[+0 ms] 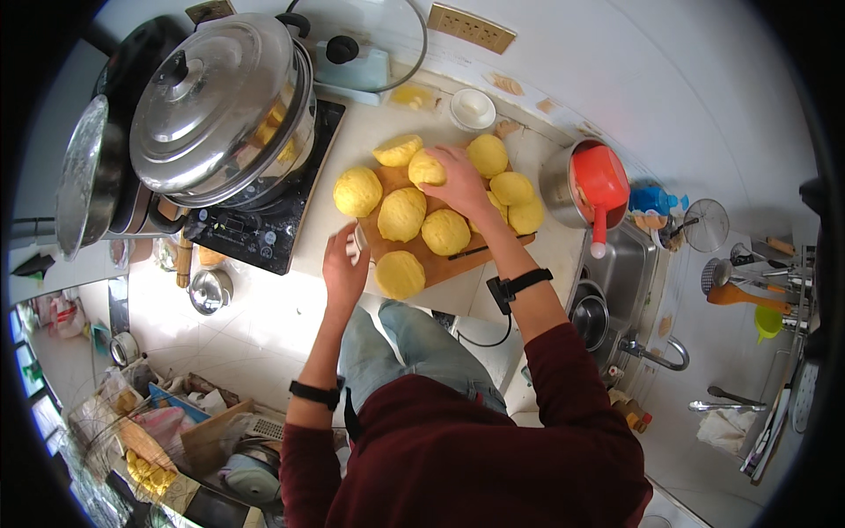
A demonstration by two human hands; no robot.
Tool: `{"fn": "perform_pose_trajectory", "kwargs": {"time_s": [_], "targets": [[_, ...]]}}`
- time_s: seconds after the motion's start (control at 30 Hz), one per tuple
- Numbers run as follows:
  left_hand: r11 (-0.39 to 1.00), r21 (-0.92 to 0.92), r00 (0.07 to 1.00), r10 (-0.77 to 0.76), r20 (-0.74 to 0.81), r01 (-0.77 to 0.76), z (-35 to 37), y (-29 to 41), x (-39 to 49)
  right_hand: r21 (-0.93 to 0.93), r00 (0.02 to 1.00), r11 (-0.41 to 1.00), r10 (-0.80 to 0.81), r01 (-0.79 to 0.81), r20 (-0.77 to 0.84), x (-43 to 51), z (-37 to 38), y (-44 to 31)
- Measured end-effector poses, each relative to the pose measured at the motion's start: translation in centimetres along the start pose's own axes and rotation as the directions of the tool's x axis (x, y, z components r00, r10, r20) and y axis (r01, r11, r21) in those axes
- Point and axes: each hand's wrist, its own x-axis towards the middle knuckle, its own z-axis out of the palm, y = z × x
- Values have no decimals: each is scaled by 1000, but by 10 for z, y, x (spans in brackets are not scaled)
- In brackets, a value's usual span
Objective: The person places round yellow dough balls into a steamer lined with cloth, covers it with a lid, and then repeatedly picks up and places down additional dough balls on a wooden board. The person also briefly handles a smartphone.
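My right hand (459, 181) is curled around the right side of a yellow dough ball (426, 167) at the back of a wooden board (439, 267). My left hand (344, 267), at the board's left edge, has its fingers around a small pale object (356, 241), mostly hidden, perhaps a little dish. Several more yellow dough balls surround my right hand, among them one at the front (400, 274), one in the middle (402, 214) and one at the left (357, 191), partly off the board. A dark thin knife (470, 253) lies along the board's front right.
A large lidded steel steamer pot (218, 112) stands on a black induction cooker (244, 241) at left. Behind the board is a small white bowl (473, 109). To the right, a red ladle (599, 178) rests in a steel pot (558, 185) beside the sink (617, 270).
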Motion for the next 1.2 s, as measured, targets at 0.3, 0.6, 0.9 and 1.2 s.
{"fn": "perform_pose_trajectory", "kwargs": {"time_s": [0.3, 0.6, 0.9, 1.2], "targets": [[890, 310, 936, 352, 1, -335, 70, 37, 162, 957, 815, -24, 517, -290, 260, -25, -32, 37], [823, 422, 909, 418, 2, -379, 87, 17, 197, 885, 737, -381, 510, -268, 443, -120, -36, 30], [452, -774, 895, -179, 408, 443, 23, 55, 159, 864, 833, -478, 405, -159, 378, -137, -41, 18], [225, -747, 780, -167, 603, 625, -34, 33, 36, 865, 854, -347, 246, -364, 458, -133, -10, -5]]}}
